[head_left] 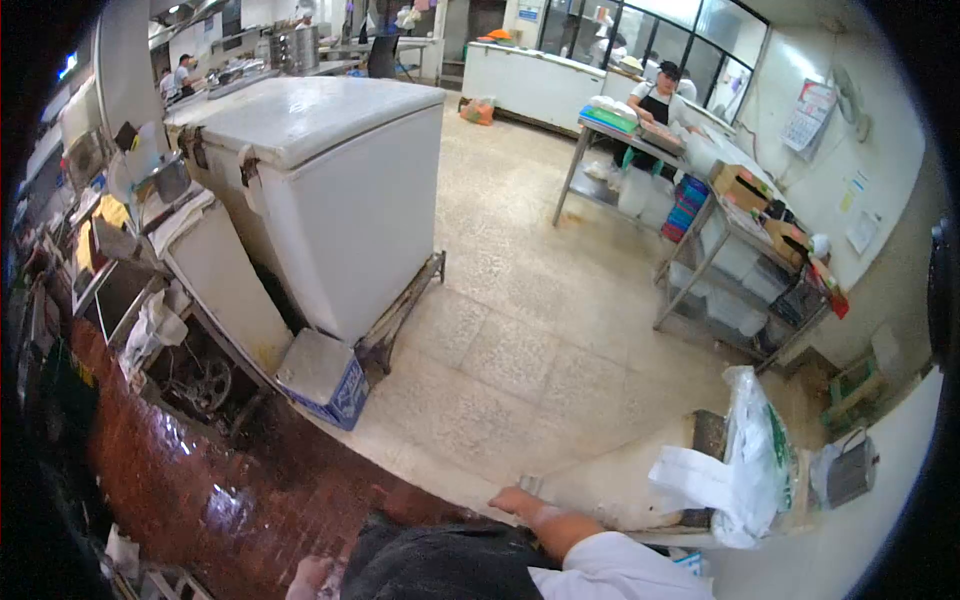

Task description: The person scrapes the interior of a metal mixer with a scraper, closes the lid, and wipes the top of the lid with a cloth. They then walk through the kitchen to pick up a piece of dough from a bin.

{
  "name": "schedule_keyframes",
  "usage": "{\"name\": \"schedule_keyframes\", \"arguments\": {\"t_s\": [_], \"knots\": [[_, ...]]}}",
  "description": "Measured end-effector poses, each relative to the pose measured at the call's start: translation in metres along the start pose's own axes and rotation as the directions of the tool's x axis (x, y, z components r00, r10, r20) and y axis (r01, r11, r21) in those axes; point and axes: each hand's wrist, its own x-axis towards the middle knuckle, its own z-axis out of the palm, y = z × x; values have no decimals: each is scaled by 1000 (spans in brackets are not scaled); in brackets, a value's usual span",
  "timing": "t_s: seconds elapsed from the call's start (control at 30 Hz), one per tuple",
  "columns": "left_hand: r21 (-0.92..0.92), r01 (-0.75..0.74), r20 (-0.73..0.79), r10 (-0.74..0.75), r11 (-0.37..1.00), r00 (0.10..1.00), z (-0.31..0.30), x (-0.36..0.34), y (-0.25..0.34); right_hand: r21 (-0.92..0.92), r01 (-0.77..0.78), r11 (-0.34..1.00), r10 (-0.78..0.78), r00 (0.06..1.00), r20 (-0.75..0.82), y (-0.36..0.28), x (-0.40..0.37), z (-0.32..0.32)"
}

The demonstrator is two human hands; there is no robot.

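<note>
My right hand [515, 502] reaches out low in front of the dark apron [440, 560], its fingers pointing left and nothing showing in them. Right beside it, at the end of a pale worktop [610, 485], is a small greyish metallic piece [532, 485]. At the bottom edge of the view is my left hand [312, 573], small and blurred over the red-brown floor; its fingers do not show clearly. A white plastic bag [755, 460] with green print stands on the worktop, farther right of my right hand.
A large white chest freezer [350, 210] stands ahead on the left, with a blue-and-white tin [340, 395] at its foot. Wet red-brown tiles [200, 480] meet a pale floor [520, 340]. A person [660, 95] works behind a metal table [640, 140]; a rack with boxes [745, 250] stands right.
</note>
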Motion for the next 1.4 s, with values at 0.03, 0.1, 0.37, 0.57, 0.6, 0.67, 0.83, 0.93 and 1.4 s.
{"name": "schedule_keyframes", "arguments": {"t_s": [0.03,0.1,0.37,0.57,0.6,0.67,0.83,0.93,1.4], "knots": [[-70,67,-23,-69,995,997,13,2,-11,-20,28,999,-29,999,-43,6,10,6],[-208,93,-138,-123,974,983,16,-7,-9,-35,75,997,-77,993,-87,-5,16,11],[242,-309,-320,376,920,870,33,-49,-13,36,154,987,-149,982,-115,-43,14,0],[-638,354,-21,-475,684,880,50,-73,12,-197,474,858,-503,853,-141,-53,-5,-17],[-631,356,-13,-468,689,883,53,-72,12,-111,327,938,-341,928,-150,-55,-5,-20],[-736,322,-36,-509,596,860,56,-70,17,-65,149,987,-154,985,-76,-51,6,-18],[-602,232,-207,-430,764,879,66,-38,2,-120,102,987,-126,969,-211,-34,5,-15],[-37,40,-250,-48,999,967,35,-25,-7,-51,24,998,-46,872,-487,-74,-38,-33],[-457,201,-531,-447,867,720,-209,-13,154,-242,582,776,-613,609,-503,-222,-97,-72]]}}
